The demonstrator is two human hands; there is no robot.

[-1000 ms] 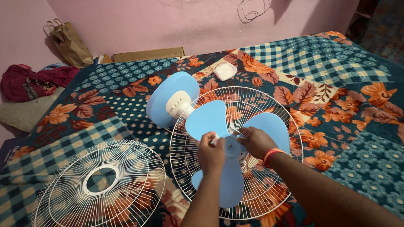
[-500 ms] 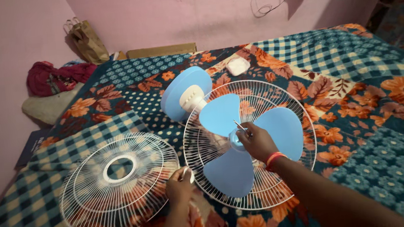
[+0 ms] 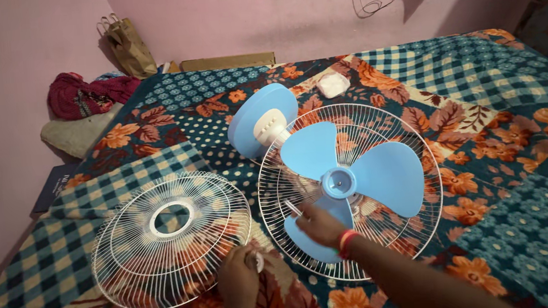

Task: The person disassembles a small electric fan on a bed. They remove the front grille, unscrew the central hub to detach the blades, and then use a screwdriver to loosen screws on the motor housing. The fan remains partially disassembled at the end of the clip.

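Head view over a bed (image 3: 525, 152) covered in a patchwork floral and check blanket. Left hand (image 3: 238, 282) at about 7 o'clock in the frame, grip clenched on a small white cap-like part (image 3: 258, 262), resting just off the 4 o'clock edge of the loose white wire guard (image 3: 172, 239), which lies flat on the blanket at 8 o'clock. Right hand (image 3: 320, 226) at 6 o'clock, red band on the wrist, fingers spread flat on the lowest blade of the light blue fan blade (image 3: 349, 180); grip released, nothing enclosed. Blade unit has three lobes and sits on its hub inside the rear wire guard (image 3: 410, 122), centre frame. Blue motor housing (image 3: 258, 122) with a white neck sticks out at 11 o'clock of that guard. Small white cloth (image 3: 333, 85) at 12 o'clock on the blanket. Brown paper bag (image 3: 126, 48) and a red cloth heap (image 3: 81, 97) at 10 o'clock by the pink wall.
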